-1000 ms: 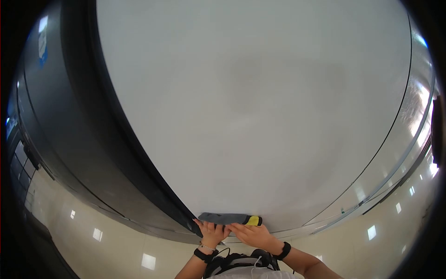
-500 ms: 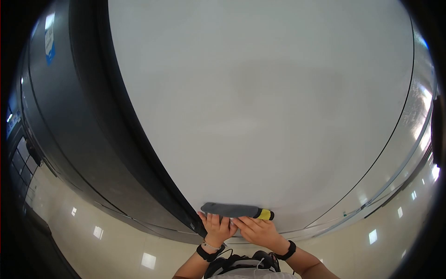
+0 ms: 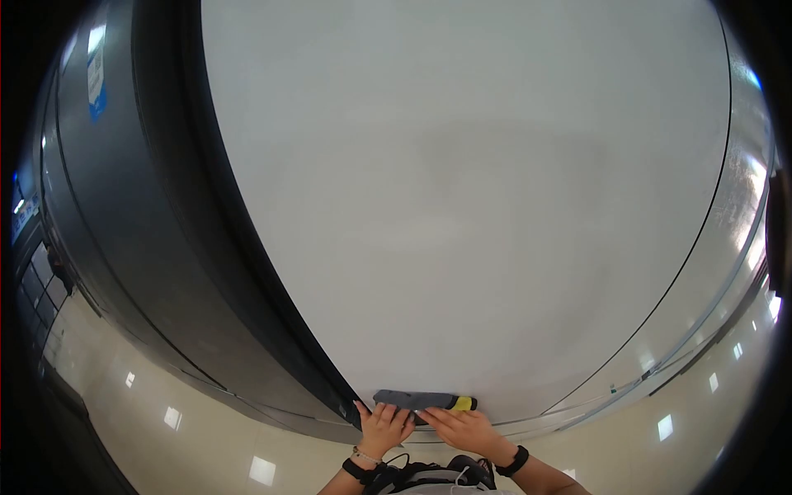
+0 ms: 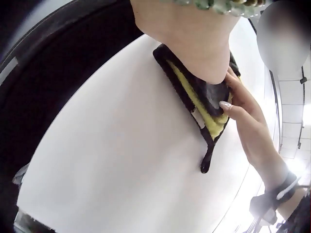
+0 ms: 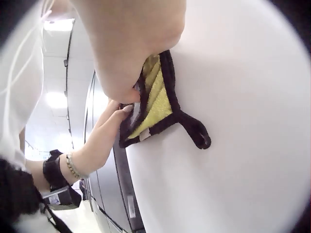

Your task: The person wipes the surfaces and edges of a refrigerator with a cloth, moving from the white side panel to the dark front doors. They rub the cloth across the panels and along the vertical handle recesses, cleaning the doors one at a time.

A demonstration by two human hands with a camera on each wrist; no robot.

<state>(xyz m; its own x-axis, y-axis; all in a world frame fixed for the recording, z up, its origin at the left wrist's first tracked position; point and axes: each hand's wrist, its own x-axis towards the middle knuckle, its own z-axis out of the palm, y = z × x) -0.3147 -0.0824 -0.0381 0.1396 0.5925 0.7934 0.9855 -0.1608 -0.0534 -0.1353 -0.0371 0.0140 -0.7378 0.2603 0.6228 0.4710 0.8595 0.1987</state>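
1. Currently, the fingers of the left hand [image 3: 381,433] are fanned apart, with the middle ones laid against the near side of the grey cloth [image 3: 412,399] and the outermost one set off towards the dark trim [image 3: 262,280].
2. The fingers of the right hand [image 3: 466,431] are extended close together over the cloth, nearer its yellow end [image 3: 464,403]. Whether either thumb is hooked beneath the fold cannot be told.
3. Pressure is best spread through all the finger pads rather than the tips or nails, so that the fold is borne down evenly from end to end.
4. The cloth is found low in the head view, near the middle, lying folded on the white panel [image 3: 462,206] just right of the trim.
5. Both hands are best moved as a pair, as the fold could be twisted or bunched if one side is dragged ahead.
6. The hanging loop [image 5: 201,138] is left loose, and is better steered clear of the fingers and not trapped underneath.
7. Towards the trim, at lower left of centre, a lighter touch is called for, since the cloth could be snagged there.
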